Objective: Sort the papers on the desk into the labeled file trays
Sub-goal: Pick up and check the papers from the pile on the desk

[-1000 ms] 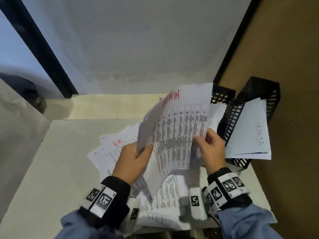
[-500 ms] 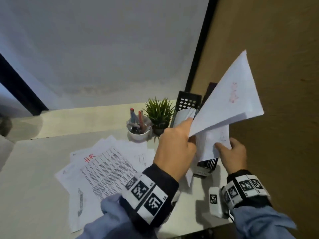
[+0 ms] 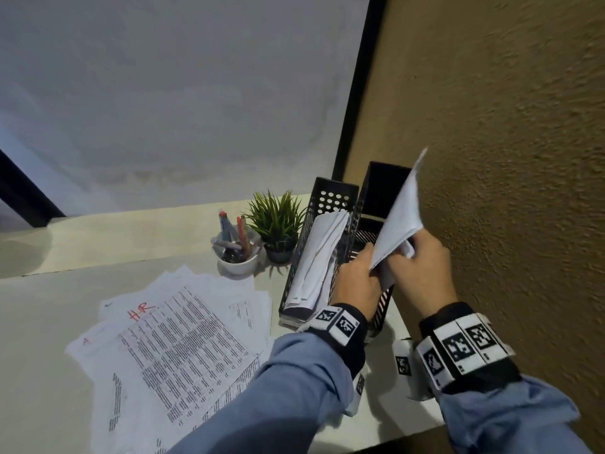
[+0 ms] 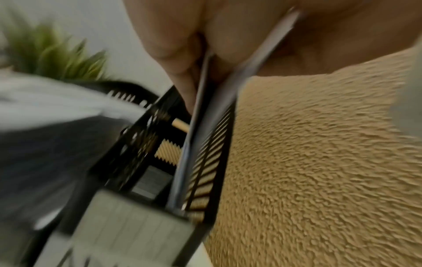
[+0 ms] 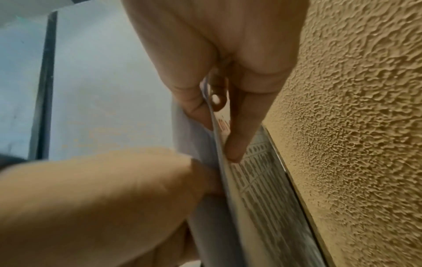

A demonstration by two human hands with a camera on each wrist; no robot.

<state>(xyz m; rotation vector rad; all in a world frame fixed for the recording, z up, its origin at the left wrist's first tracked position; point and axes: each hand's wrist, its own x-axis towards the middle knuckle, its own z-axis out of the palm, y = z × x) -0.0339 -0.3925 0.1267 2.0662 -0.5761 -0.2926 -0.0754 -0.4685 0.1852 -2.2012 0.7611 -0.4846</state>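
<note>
Both hands hold one folded white sheet [image 3: 401, 217] upright over the right black mesh tray [image 3: 379, 191], which stands against the brown wall. My left hand [image 3: 357, 276] pinches its lower left edge; my right hand [image 3: 419, 260] pinches it from the right. In the left wrist view the sheet [image 4: 200, 126] reaches down inside the tray [image 4: 219, 144]. In the right wrist view my right fingers [image 5: 237, 140] press on the printed side of the sheet [image 5: 262, 189]. The left black tray [image 3: 327, 198] holds folded white papers [image 3: 320, 257]. A loose pile of papers [image 3: 170, 348], the top one marked "HR" in red, lies on the desk.
A white cup of pens [image 3: 234, 253] and a small potted plant [image 3: 276, 224] stand just left of the trays. The brown textured wall [image 3: 507, 158] closes off the right side. The desk's front edge [image 3: 409, 434] runs below my right wrist.
The sheet has come from in front of me, been folded, and gone down to the right tray. Both hands followed it right and now sit lower, at the tray's opening.
</note>
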